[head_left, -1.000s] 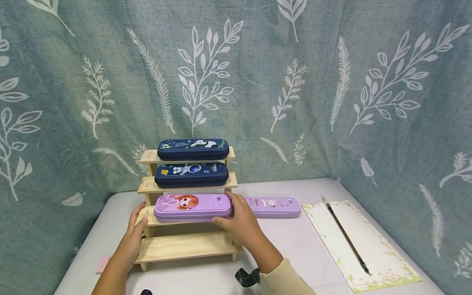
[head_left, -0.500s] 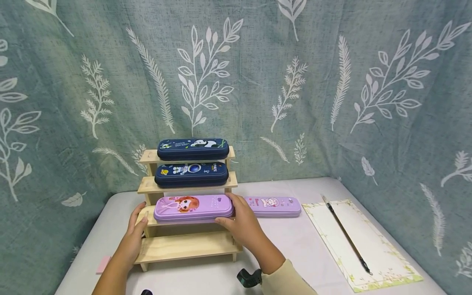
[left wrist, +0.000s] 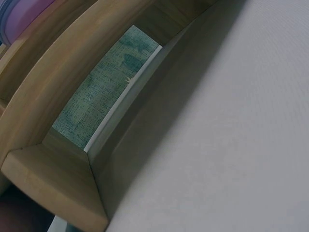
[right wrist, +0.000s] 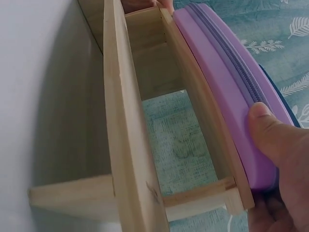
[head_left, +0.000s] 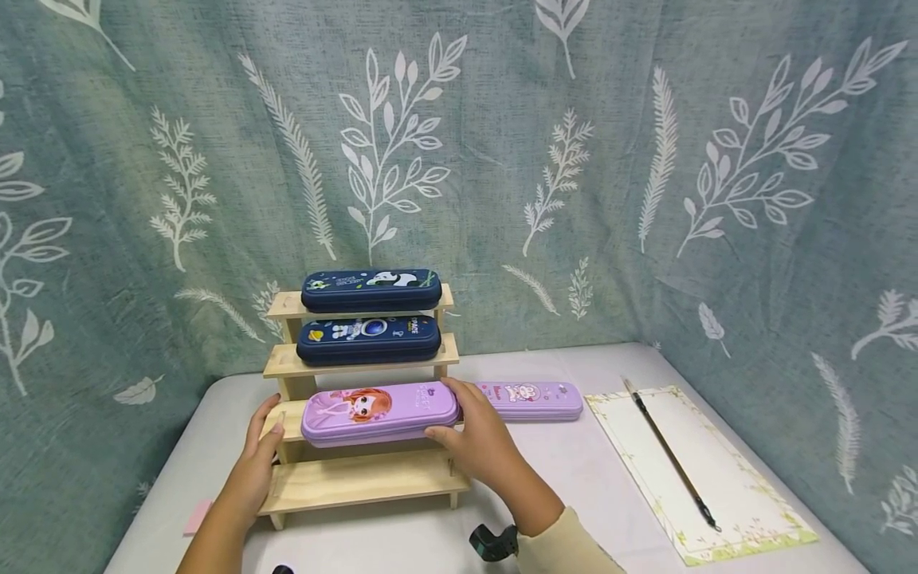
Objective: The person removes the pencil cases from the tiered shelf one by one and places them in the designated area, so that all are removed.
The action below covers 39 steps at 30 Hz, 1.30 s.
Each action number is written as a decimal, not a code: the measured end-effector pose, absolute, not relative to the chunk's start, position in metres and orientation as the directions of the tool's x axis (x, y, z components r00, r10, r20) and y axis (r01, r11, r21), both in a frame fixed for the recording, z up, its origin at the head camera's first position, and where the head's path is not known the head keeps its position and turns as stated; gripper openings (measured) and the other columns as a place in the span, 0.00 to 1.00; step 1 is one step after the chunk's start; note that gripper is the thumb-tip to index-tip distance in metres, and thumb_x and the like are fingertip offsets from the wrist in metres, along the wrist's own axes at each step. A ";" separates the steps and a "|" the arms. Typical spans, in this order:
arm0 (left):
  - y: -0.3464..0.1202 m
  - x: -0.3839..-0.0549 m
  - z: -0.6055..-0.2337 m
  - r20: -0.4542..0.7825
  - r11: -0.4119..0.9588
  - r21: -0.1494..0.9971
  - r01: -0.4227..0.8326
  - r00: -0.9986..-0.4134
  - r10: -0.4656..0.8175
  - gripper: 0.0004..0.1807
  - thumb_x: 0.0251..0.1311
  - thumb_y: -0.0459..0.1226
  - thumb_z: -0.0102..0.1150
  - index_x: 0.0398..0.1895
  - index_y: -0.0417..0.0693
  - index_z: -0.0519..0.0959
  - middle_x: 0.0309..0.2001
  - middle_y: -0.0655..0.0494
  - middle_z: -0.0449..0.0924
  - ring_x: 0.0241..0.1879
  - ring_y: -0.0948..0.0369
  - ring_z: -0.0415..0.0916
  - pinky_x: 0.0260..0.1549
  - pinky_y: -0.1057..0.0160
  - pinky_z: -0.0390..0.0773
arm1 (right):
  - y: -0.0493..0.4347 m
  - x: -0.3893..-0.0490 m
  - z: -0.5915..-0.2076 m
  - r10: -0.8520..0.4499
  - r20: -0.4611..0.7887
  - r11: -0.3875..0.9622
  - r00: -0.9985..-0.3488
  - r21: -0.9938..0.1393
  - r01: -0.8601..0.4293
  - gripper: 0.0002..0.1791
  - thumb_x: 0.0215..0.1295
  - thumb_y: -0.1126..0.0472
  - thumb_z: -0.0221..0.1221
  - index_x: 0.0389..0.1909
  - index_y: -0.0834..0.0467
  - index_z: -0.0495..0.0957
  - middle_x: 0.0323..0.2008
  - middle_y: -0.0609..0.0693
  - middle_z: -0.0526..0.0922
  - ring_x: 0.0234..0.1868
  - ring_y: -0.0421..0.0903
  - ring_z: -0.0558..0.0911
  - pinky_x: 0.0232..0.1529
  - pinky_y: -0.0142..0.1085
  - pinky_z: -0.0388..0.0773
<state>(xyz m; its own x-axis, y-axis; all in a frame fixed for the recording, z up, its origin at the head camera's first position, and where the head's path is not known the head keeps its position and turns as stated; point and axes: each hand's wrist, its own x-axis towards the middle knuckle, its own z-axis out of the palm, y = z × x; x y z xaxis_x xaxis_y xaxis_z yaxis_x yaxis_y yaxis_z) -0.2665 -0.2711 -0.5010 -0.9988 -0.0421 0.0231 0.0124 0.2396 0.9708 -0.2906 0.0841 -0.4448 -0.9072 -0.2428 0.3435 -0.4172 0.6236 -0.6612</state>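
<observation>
A purple pencil case (head_left: 380, 412) with a red-haired doll picture is over the second-lowest tier of a stepped wooden stand (head_left: 366, 478). My right hand (head_left: 476, 434) grips its right end, thumb on the zipped front. In the right wrist view the thumb presses the purple case (right wrist: 212, 92) by its zip, close to the shelf's edge; contact with the shelf is hard to tell. My left hand (head_left: 254, 462) holds the stand's left end. Two navy pencil cases lie on the tiers above, one with a panda (head_left: 371, 290), one with an astronaut (head_left: 369, 340).
Another purple pencil case (head_left: 538, 401) lies on the white table to the right, behind my right hand. Farther right, a brush (head_left: 670, 454) rests on a bordered sheet of paper (head_left: 731, 470). A pink slip (head_left: 197, 516) is at the left. Patterned curtain (head_left: 488, 159) encloses the table.
My right hand has drawn the purple doll case forward and slightly right, so its front overhangs the tier more and it sits at a slight angle. My left hand stays at the stand.
</observation>
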 end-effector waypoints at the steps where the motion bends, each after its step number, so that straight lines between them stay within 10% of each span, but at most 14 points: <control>1: -0.271 -0.267 -0.501 0.020 0.239 0.971 0.009 -0.999 -0.043 0.34 0.84 0.55 0.30 0.86 0.70 0.34 0.86 0.44 0.28 0.83 0.39 0.22 0.72 0.23 0.29 | 0.086 -0.290 -0.444 -0.245 0.348 0.623 -0.905 -0.658 -0.422 0.45 0.60 0.51 0.76 0.76 0.54 0.68 0.70 0.54 0.75 0.72 0.52 0.74 0.72 0.51 0.72; 39: -0.272 -0.268 -0.503 0.020 0.219 0.976 0.016 -1.000 -0.016 0.36 0.84 0.56 0.30 0.86 0.67 0.31 0.85 0.40 0.26 0.82 0.35 0.24 0.71 0.21 0.32 | 0.159 -0.277 -0.458 -0.185 0.262 0.357 -0.947 -0.880 -0.313 0.48 0.53 0.66 0.78 0.76 0.54 0.68 0.74 0.54 0.70 0.75 0.54 0.70 0.68 0.40 0.73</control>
